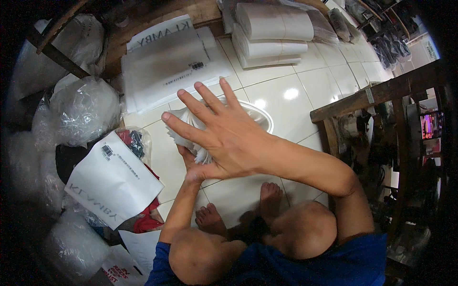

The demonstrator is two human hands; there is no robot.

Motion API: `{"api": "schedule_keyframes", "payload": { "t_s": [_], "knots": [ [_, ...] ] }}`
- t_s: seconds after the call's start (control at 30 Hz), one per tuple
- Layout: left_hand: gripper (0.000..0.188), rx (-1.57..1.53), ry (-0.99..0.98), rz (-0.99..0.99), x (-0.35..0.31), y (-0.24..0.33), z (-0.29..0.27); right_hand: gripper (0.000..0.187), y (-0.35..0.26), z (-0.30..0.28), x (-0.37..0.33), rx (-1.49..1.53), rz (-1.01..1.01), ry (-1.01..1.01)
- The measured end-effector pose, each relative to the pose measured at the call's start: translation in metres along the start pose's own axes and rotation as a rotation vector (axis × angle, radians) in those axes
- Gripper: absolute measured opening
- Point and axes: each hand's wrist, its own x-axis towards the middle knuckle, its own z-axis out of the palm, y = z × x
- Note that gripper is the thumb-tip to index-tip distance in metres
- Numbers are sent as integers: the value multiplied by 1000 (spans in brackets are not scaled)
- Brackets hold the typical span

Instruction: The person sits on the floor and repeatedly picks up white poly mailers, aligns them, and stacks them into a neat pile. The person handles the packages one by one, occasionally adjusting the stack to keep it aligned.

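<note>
A thick folded bundle of thin white sheets (pixel 257 114), seemingly plastic bags, is in front of me above the tiled floor. One side bends round in a smooth loop, and loose edges fan out on the other. My left hand (pixel 194 172) holds the bundle from below, its fingers partly hidden behind the sheets and my other hand. Across the top lies my right hand (pixel 222 133), palm down with the fingers spread wide. Whether its palm presses on the bundle is hidden. Beyond my hands, a flat stack of translucent printed bags (pixel 157 78) lies on the floor.
Folded white bundles (pixel 274 24) are piled at the back. To my left are clear plastic-wrapped packages (pixel 86 109) and a white printed bag (pixel 117 178) over red and dark cloth. A wooden frame (pixel 372 102) stands on the right. My bare feet (pixel 210 219) are below my hands.
</note>
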Motion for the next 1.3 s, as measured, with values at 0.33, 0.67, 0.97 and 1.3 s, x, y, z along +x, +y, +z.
{"api": "schedule_keyframes", "payload": {
  "t_s": [0.33, 0.67, 0.97, 1.3],
  "knots": [
    [105, 80, -45, 47, 5, 1, 0, 99, 12, 2, -10, -42, 79, -19],
    [102, 456, -101, 235, 9, 1, -7, 103, 19, -4, -23, -91, 127, -84],
    [103, -395, -2, 17, 20, 13, 2, 106, 21, -25, -18, -107, 158, 14],
    [90, 393, -290, 155, 20, 16, -11, 99, 18, 4, 4, -26, 56, 13]
  ]
}}
